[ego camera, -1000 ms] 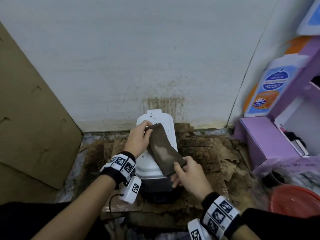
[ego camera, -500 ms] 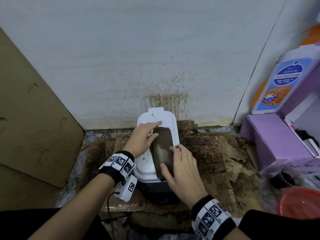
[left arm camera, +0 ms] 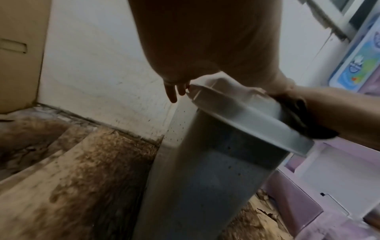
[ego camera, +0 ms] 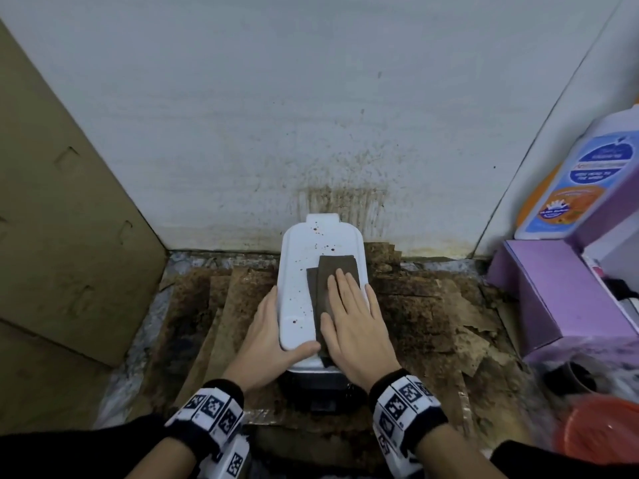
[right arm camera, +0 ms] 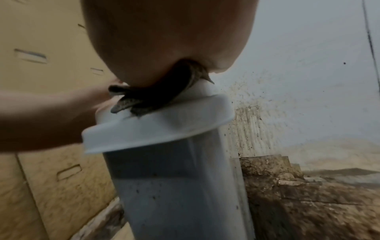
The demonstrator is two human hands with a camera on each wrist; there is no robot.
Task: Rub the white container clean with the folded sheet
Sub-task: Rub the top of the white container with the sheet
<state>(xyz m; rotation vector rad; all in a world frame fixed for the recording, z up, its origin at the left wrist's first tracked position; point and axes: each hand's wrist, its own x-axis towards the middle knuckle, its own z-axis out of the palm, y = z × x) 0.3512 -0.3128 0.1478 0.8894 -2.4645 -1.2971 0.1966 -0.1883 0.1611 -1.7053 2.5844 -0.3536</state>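
Right hand (ego camera: 356, 326), now lying flat with fingers straight, is pressing the folded sheet (ego camera: 328, 288) onto the white container (ego camera: 301, 271); left hand (ego camera: 273, 337) is gripping its near corner: rubbing is beginning.

The blue-and-orange label on the white bottle (ego camera: 584, 181) carries print too blurred to read.

Right hand (ego camera: 356, 326) covering most of folded sheet (ego camera: 328, 281); orange-labelled bottle (ego camera: 574, 188) and red bowl (ego camera: 601, 433) getting cut off at frame edge; bottle text blurring.
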